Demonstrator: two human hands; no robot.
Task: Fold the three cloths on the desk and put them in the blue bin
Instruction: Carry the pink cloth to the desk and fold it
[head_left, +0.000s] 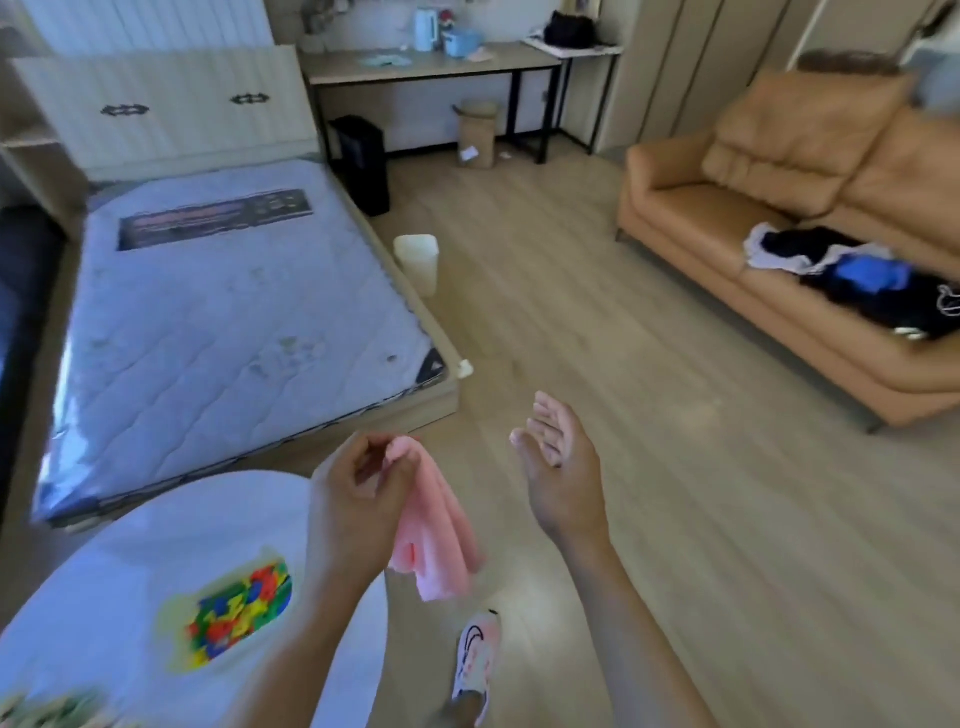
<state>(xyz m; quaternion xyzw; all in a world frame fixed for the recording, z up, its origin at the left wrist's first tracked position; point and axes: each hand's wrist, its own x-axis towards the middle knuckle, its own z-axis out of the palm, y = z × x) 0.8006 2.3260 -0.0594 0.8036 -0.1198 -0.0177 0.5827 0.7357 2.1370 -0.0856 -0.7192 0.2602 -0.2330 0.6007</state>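
Note:
My left hand pinches the top of a pink cloth, which hangs loose below my fingers over the floor beside a round white table. To the right of the cloth, my right hand is held out with its fingers straight and holds nothing. Far across the room a wooden desk stands against the wall. On it lie a pale green cloth and a blue bin, small and blurred at this distance.
The round white table at lower left carries a tray of coloured pieces. A bare mattress fills the left side. A tan sofa with clothes stands on the right. A white bin and a black box stand on the floor.

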